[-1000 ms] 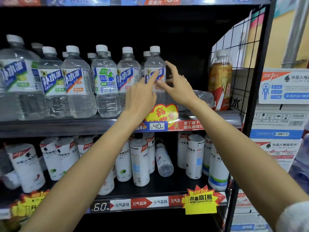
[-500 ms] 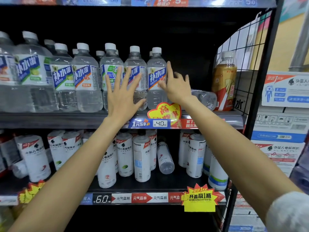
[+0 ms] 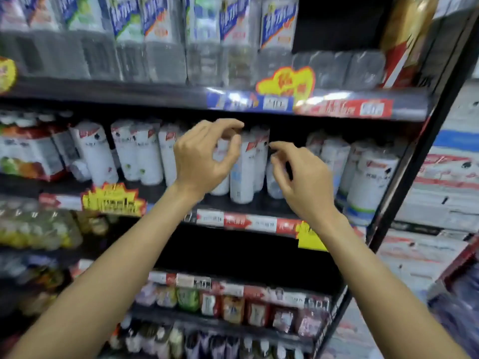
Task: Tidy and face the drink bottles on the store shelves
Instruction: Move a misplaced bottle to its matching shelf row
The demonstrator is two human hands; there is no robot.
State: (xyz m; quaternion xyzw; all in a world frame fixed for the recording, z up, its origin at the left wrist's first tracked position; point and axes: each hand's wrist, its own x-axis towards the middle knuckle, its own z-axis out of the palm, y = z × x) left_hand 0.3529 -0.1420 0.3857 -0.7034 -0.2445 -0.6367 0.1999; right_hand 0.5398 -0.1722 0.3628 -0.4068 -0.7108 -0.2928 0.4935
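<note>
Both hands hover before the middle shelf [image 3: 259, 207], holding nothing: left hand [image 3: 204, 159] loosely curled, right hand [image 3: 302, 177] likewise. An upright white bottle [image 3: 243, 172] stands between them, at the right hand's nine o'clock, nearer the left.

Left hand [image 3: 204, 161] and right hand [image 3: 303, 182] both raised in front of the middle shelf [image 3: 233, 218], side by side, apart. Sleeved bottles [image 3: 243, 172] stand in a row on that shelf, directly behind and between the hands, extending to left and right of them. Above the hands: upper shelf [image 3: 155, 95] carrying water bottles [image 3: 160, 42]; one bottle lying on its side [image 3: 339, 69] up and right. Below the hands: lower shelf with small bottles [image 3: 233, 307]. Stacked cartons [image 3: 440, 177] right of the right hand, outside the rack.
</note>
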